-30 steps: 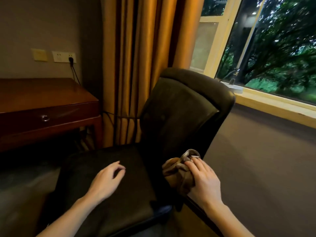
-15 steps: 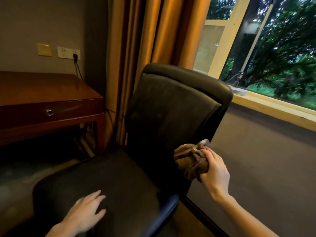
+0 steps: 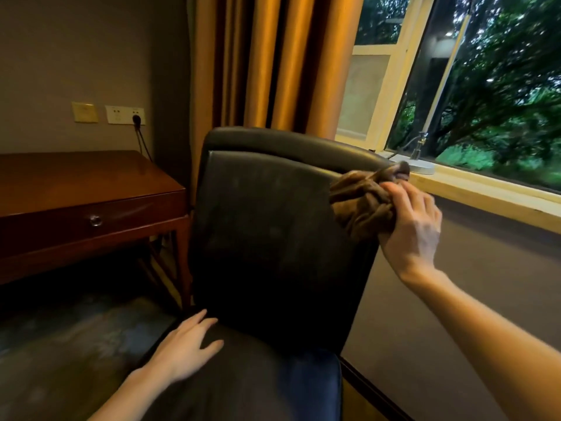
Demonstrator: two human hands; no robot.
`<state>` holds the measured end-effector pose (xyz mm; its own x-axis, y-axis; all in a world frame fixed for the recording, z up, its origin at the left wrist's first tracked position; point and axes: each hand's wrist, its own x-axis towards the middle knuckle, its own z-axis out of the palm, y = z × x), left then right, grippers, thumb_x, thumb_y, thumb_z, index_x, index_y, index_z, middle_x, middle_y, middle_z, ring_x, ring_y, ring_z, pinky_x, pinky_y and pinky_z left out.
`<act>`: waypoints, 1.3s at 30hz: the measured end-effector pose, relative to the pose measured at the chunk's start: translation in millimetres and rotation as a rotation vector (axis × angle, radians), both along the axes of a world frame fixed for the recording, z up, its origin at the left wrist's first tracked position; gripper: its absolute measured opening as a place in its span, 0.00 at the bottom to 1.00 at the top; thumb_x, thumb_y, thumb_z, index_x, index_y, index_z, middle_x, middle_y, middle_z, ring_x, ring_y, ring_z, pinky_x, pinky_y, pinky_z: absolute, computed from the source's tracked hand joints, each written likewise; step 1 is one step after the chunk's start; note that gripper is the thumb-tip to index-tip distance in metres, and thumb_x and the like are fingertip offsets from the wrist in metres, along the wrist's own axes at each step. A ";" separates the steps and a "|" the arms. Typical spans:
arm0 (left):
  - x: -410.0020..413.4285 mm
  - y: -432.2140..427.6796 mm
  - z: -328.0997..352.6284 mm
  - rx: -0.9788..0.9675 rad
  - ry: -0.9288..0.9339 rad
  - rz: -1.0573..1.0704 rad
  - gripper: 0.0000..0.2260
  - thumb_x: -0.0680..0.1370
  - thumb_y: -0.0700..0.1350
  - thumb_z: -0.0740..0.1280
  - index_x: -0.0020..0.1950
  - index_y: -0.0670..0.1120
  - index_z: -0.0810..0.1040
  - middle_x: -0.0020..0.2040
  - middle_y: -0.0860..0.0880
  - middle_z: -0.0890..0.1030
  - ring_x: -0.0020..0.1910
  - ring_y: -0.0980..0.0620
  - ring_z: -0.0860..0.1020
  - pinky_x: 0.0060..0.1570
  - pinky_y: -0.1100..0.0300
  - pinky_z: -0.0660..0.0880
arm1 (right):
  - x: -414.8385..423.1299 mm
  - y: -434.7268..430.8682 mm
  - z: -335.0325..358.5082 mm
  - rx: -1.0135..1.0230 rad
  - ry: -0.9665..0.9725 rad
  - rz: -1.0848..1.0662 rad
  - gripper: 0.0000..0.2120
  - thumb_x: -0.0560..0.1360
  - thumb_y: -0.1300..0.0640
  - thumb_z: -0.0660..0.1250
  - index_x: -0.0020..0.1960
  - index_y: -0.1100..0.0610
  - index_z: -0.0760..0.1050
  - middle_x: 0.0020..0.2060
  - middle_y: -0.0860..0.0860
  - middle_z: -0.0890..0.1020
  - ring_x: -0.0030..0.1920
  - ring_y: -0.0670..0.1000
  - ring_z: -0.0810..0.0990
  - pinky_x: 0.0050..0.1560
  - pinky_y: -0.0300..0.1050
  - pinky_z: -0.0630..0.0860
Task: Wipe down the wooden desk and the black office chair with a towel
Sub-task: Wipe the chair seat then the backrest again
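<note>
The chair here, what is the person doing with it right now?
A person is wiping the black office chair. The right hand holds a bunched brown towel against the upper right edge of the backrest. The left hand rests flat on the seat. The wooden desk stands at the left, untouched.

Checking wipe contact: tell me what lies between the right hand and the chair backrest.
In the head view, the bunched brown towel lies between the right hand and the backrest, at its upper right edge.
</note>
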<state>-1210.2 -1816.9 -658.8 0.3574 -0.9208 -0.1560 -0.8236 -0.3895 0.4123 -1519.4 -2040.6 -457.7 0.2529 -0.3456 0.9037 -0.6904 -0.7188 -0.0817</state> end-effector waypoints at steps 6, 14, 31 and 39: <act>-5.0 -32.3 27.1 -0.327 -0.028 0.090 0.36 0.80 0.65 0.63 0.83 0.52 0.55 0.84 0.51 0.50 0.83 0.51 0.50 0.77 0.52 0.58 | 16.0 -52.0 34.8 0.052 0.184 -0.069 0.35 0.70 0.55 0.74 0.76 0.52 0.68 0.74 0.60 0.71 0.73 0.64 0.68 0.72 0.66 0.64; 8.7 -73.6 40.6 -0.327 -0.056 0.181 0.41 0.80 0.66 0.59 0.85 0.50 0.45 0.84 0.50 0.40 0.83 0.49 0.44 0.79 0.50 0.55 | 42.2 -80.4 -57.7 0.133 0.164 0.143 0.31 0.70 0.57 0.73 0.73 0.54 0.74 0.77 0.57 0.69 0.80 0.57 0.60 0.78 0.67 0.56; -2.4 -81.2 26.3 -0.235 0.118 0.188 0.44 0.80 0.63 0.64 0.83 0.54 0.36 0.81 0.51 0.29 0.83 0.44 0.41 0.79 0.44 0.56 | 7.0 -12.3 -188.6 -0.134 0.436 0.493 0.22 0.74 0.57 0.68 0.68 0.55 0.79 0.68 0.56 0.79 0.66 0.57 0.80 0.64 0.54 0.77; -1.2 -70.3 19.1 -0.286 0.211 0.223 0.36 0.81 0.61 0.65 0.83 0.49 0.56 0.84 0.46 0.42 0.83 0.44 0.47 0.79 0.47 0.57 | 60.3 -46.5 29.1 -0.169 0.252 -0.059 0.33 0.76 0.50 0.70 0.79 0.46 0.64 0.79 0.61 0.59 0.79 0.65 0.54 0.76 0.75 0.46</act>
<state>-1211.4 -1887.1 -639.7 0.5405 -0.8413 0.0036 -0.6178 -0.3939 0.6806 -1459.1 -2087.1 -428.6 0.4602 -0.2163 0.8611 -0.7149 -0.6653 0.2150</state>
